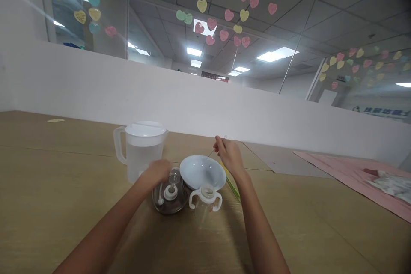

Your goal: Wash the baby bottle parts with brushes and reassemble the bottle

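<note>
A thin wire-like tool (pixel 211 153) is pinched in my right hand (pixel 227 153), its lower end over a white bowl (pixel 201 172). My left hand (pixel 158 171) is at the back left edge of a dark tray (pixel 170 209); its fingers are blurred. On the tray lie a white ring cap (pixel 170 192), a clear dome cover (pixel 174 175) and a small white-ended straw piece (pixel 160 200). Just in front of the bowl stands a clear bottle (pixel 203 209), open at the top, with two white handles.
Behind my left hand stands a lidded translucent pitcher (pixel 144 152). A yellow and green item (pixel 233 188) lies right of the bowl. Farther right is a pink cloth (pixel 346 175) with a white patterned bundle (pixel 393 185). A low white wall (pixel 199 102) borders the table's back.
</note>
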`<action>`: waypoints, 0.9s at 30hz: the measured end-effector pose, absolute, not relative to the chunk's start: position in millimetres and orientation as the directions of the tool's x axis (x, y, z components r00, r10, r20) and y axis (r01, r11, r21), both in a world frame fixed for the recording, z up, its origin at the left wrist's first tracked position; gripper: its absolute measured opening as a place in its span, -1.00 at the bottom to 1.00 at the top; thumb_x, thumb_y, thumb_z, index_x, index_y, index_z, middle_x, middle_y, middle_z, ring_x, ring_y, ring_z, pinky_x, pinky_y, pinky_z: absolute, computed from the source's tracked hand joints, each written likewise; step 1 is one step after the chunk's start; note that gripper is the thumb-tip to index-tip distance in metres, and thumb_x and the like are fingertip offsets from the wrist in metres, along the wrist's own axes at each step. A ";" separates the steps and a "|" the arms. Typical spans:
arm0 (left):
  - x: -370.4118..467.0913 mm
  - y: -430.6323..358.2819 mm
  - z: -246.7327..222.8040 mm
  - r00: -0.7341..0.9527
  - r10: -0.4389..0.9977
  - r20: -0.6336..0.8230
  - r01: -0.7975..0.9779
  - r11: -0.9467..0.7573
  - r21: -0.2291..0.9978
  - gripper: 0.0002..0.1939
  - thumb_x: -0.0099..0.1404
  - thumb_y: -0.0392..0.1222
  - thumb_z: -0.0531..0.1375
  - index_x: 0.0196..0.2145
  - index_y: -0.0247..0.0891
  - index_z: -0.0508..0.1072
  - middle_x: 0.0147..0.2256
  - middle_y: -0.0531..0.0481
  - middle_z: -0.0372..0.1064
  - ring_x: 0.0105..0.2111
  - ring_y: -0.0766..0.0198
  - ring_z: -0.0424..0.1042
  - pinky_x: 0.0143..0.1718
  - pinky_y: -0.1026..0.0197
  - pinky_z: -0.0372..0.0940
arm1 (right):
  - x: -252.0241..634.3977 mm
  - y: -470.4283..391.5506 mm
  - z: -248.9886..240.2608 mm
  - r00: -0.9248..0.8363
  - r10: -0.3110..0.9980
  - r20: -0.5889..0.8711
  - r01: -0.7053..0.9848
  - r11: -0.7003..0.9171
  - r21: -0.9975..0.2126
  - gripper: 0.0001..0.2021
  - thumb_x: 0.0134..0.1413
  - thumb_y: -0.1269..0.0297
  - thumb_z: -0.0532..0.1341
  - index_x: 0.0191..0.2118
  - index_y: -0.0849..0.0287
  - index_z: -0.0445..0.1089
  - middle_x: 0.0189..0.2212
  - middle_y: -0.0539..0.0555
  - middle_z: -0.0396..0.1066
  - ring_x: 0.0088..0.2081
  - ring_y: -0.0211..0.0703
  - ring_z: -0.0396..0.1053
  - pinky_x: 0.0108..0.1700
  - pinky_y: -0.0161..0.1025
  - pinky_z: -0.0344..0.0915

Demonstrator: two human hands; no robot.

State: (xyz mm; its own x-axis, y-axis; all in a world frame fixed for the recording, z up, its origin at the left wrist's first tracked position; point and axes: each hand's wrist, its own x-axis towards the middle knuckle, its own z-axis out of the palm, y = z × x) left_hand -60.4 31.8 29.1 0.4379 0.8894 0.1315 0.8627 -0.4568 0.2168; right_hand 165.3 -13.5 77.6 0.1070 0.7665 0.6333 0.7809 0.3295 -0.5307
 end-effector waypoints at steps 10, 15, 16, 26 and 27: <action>-37.7 1.8 69.9 0.506 0.721 0.474 0.595 -0.690 0.413 -0.87 0.12 -0.22 0.06 -0.35 -0.22 0.35 -0.37 0.02 0.43 -0.37 0.25 0.38 -0.41 0.30 0.16 | 144.5 -69.2 108.6 0.473 0.367 0.801 0.481 0.654 -0.584 -0.49 0.12 -0.10 -0.10 -0.60 0.20 0.22 -0.74 -0.07 0.19 -0.69 -0.36 0.18 -0.60 -0.38 0.13; -17.4 2.5 55.2 0.514 0.672 0.533 0.301 -0.723 0.622 -0.80 0.13 -0.22 0.07 -0.29 -0.28 0.39 -0.30 -0.04 0.45 -0.29 0.23 0.39 -0.36 0.30 0.23 | 138.5 -59.8 100.3 0.482 0.221 0.848 0.560 0.667 -0.492 -0.51 0.18 -0.02 -0.13 -0.60 0.19 0.20 -0.75 -0.08 0.17 -0.69 -0.37 0.18 -0.60 -0.39 0.11; -14.8 2.3 53.3 0.504 0.675 0.539 0.272 -0.717 0.642 -0.79 0.12 -0.21 0.07 -0.29 -0.30 0.41 -0.30 -0.05 0.45 -0.29 0.21 0.39 -0.35 0.29 0.23 | 138.4 -58.0 98.8 0.456 0.210 0.865 0.589 0.657 -0.470 -0.52 0.19 0.00 -0.14 -0.60 0.19 0.20 -0.75 -0.08 0.17 -0.68 -0.38 0.18 -0.60 -0.39 0.11; -10.1 -2.8 53.5 0.465 0.703 0.538 0.216 -0.679 0.702 -0.67 0.17 -0.13 0.04 -0.22 -0.34 0.50 -0.31 -0.08 0.47 -0.29 0.16 0.39 -0.37 0.27 0.26 | 133.4 -79.6 101.7 0.334 -0.120 0.935 0.794 0.570 -0.211 -0.54 0.25 0.23 -0.15 -0.66 0.18 0.17 -0.75 -0.07 0.17 -0.69 -0.39 0.17 -0.60 -0.39 0.05; -9.5 -2.7 53.1 0.465 0.704 0.537 0.215 -0.678 0.702 -0.66 0.17 -0.13 0.05 -0.22 -0.34 0.50 -0.32 -0.08 0.48 -0.30 0.15 0.39 -0.38 0.28 0.26 | 132.4 -82.3 102.0 0.329 -0.153 0.932 0.800 0.570 -0.189 -0.54 0.25 0.25 -0.15 -0.66 0.18 0.16 -0.76 -0.07 0.17 -0.69 -0.39 0.17 -0.61 -0.39 0.04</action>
